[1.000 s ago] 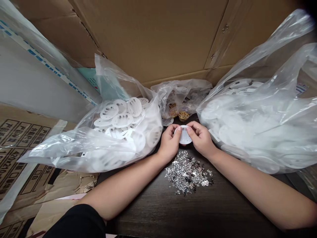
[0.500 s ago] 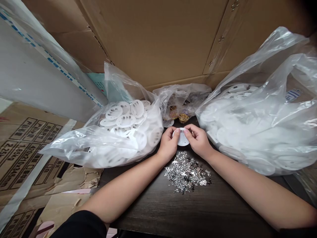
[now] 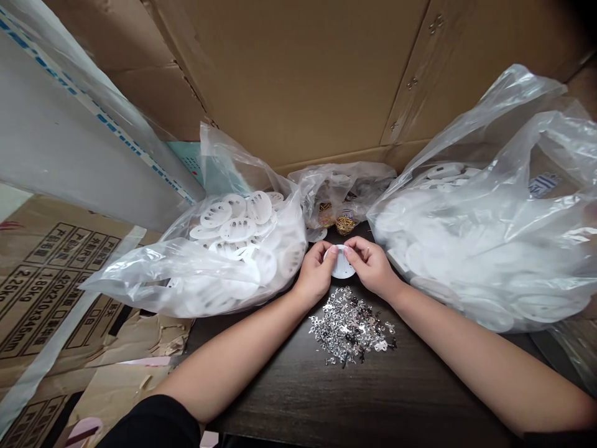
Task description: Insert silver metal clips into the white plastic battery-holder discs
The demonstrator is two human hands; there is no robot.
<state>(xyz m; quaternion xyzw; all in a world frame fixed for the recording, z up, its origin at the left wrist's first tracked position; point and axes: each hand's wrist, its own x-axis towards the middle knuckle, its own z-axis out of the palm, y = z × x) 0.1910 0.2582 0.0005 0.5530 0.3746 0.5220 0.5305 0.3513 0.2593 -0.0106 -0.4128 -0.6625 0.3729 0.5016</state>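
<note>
Between my two hands is a round white plastic disc [image 3: 342,266], with slots or lines on its face. My left hand [image 3: 319,271] pinches its left edge, thumb on top. On the opposite edge, my right hand [image 3: 371,266] grips it with thumb and fingers; whether a small part sits under the thumb I cannot make out. Just below the disc, a heap of small silvery metal pieces [image 3: 347,326] lies on the dark table [image 3: 298,398]. Behind my hands sits a small bunch of gold-coloured metal parts [image 3: 345,225].
An open clear bag of similar white discs [image 3: 237,229] stands at the left. A larger bag of white parts [image 3: 466,236] fills the right. A smaller clear bag [image 3: 321,180] lies at the back against a cardboard wall [image 3: 298,81]. A printed carton [image 3: 60,274] is at far left.
The right thumb has shifted a little up and left on the disc. The disc sits slightly lower in view, and both hands keep hold of it.
</note>
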